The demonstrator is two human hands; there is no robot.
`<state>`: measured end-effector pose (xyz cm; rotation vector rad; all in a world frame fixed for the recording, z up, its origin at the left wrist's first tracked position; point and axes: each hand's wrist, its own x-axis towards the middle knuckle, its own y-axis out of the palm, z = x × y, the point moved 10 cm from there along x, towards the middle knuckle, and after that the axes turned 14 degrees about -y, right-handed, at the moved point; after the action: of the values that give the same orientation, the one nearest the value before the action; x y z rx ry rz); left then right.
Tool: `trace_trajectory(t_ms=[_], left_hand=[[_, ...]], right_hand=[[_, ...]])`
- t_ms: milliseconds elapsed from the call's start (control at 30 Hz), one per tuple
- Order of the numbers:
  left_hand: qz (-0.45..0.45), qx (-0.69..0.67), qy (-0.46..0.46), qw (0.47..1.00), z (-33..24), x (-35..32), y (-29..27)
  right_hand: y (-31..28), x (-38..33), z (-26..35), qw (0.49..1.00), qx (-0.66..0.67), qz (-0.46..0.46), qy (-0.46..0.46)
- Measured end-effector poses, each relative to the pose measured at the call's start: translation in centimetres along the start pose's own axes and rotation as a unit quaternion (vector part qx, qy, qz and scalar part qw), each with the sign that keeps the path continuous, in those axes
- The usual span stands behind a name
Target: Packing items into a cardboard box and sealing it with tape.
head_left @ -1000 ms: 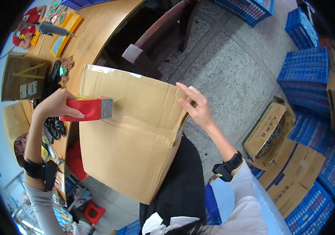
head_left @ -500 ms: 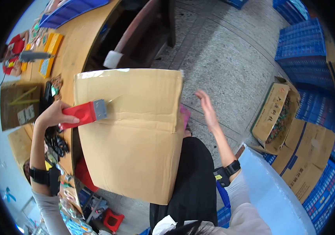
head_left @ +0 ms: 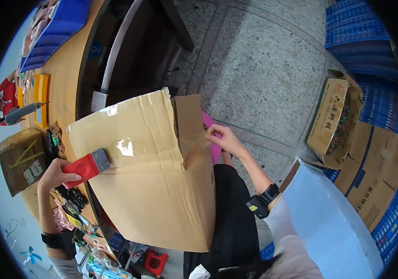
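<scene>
Frame left, my left grip (head_left: 56, 176) clamps the tape dispenser (head_left: 85, 167), likely steadying it; I can't tell whether my right grip (head_left: 227, 139) pinches the carton (head_left: 152, 200).

Cardboard box (head_left: 148, 204), red tape dispenser (head_left: 84, 169) in left hand (head_left: 54, 176)

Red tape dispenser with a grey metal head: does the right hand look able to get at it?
Probably yes: above the brown cardboard box the way looks free for the right hand, though the left hand already holds the red tape dispenser.
</scene>
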<state>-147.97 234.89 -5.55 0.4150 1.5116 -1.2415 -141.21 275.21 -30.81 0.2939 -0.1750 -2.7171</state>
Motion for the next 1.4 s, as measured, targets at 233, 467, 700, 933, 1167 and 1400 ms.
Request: trace_trajectory(t_ms=[233, 467, 700, 933, 1167, 1400], left_hand=[[0.006, -0.012, -0.004, 1.0, 1.8, -0.1, -0.5], [0.001, -0.043, 0.01, 0.999, 2.2, -0.1, -0.7], [-0.023, -0.103, 0.007, 0.994, 5.0, -1.8, -2.3], [0.01, -0.056, 0.01, 0.998, 5.0, -1.8, -2.1], [0.015, -0.065, -0.022, 0.998, 5.7, -1.1, -2.5], [0.011, -0.05, -0.007, 0.999, 4.8, 1.2, -1.3]], right_hand=[[-7.1, 2.0, 5.8, 0.995, 0.023, 0.064, 0.079], [-7.0, 5.8, 3.4, 0.991, -0.072, 0.096, 0.059], [-7.2, 2.9, 4.4, 0.997, -0.055, -0.044, 0.038], [-11.8, 3.8, 10.7, 0.988, -0.154, -0.027, -0.003], [-7.2, 5.4, 3.6, 0.995, -0.1, 0.004, 0.026], [-1.7, 7.7, -1.7, 0.99, -0.098, -0.096, 0.012]])
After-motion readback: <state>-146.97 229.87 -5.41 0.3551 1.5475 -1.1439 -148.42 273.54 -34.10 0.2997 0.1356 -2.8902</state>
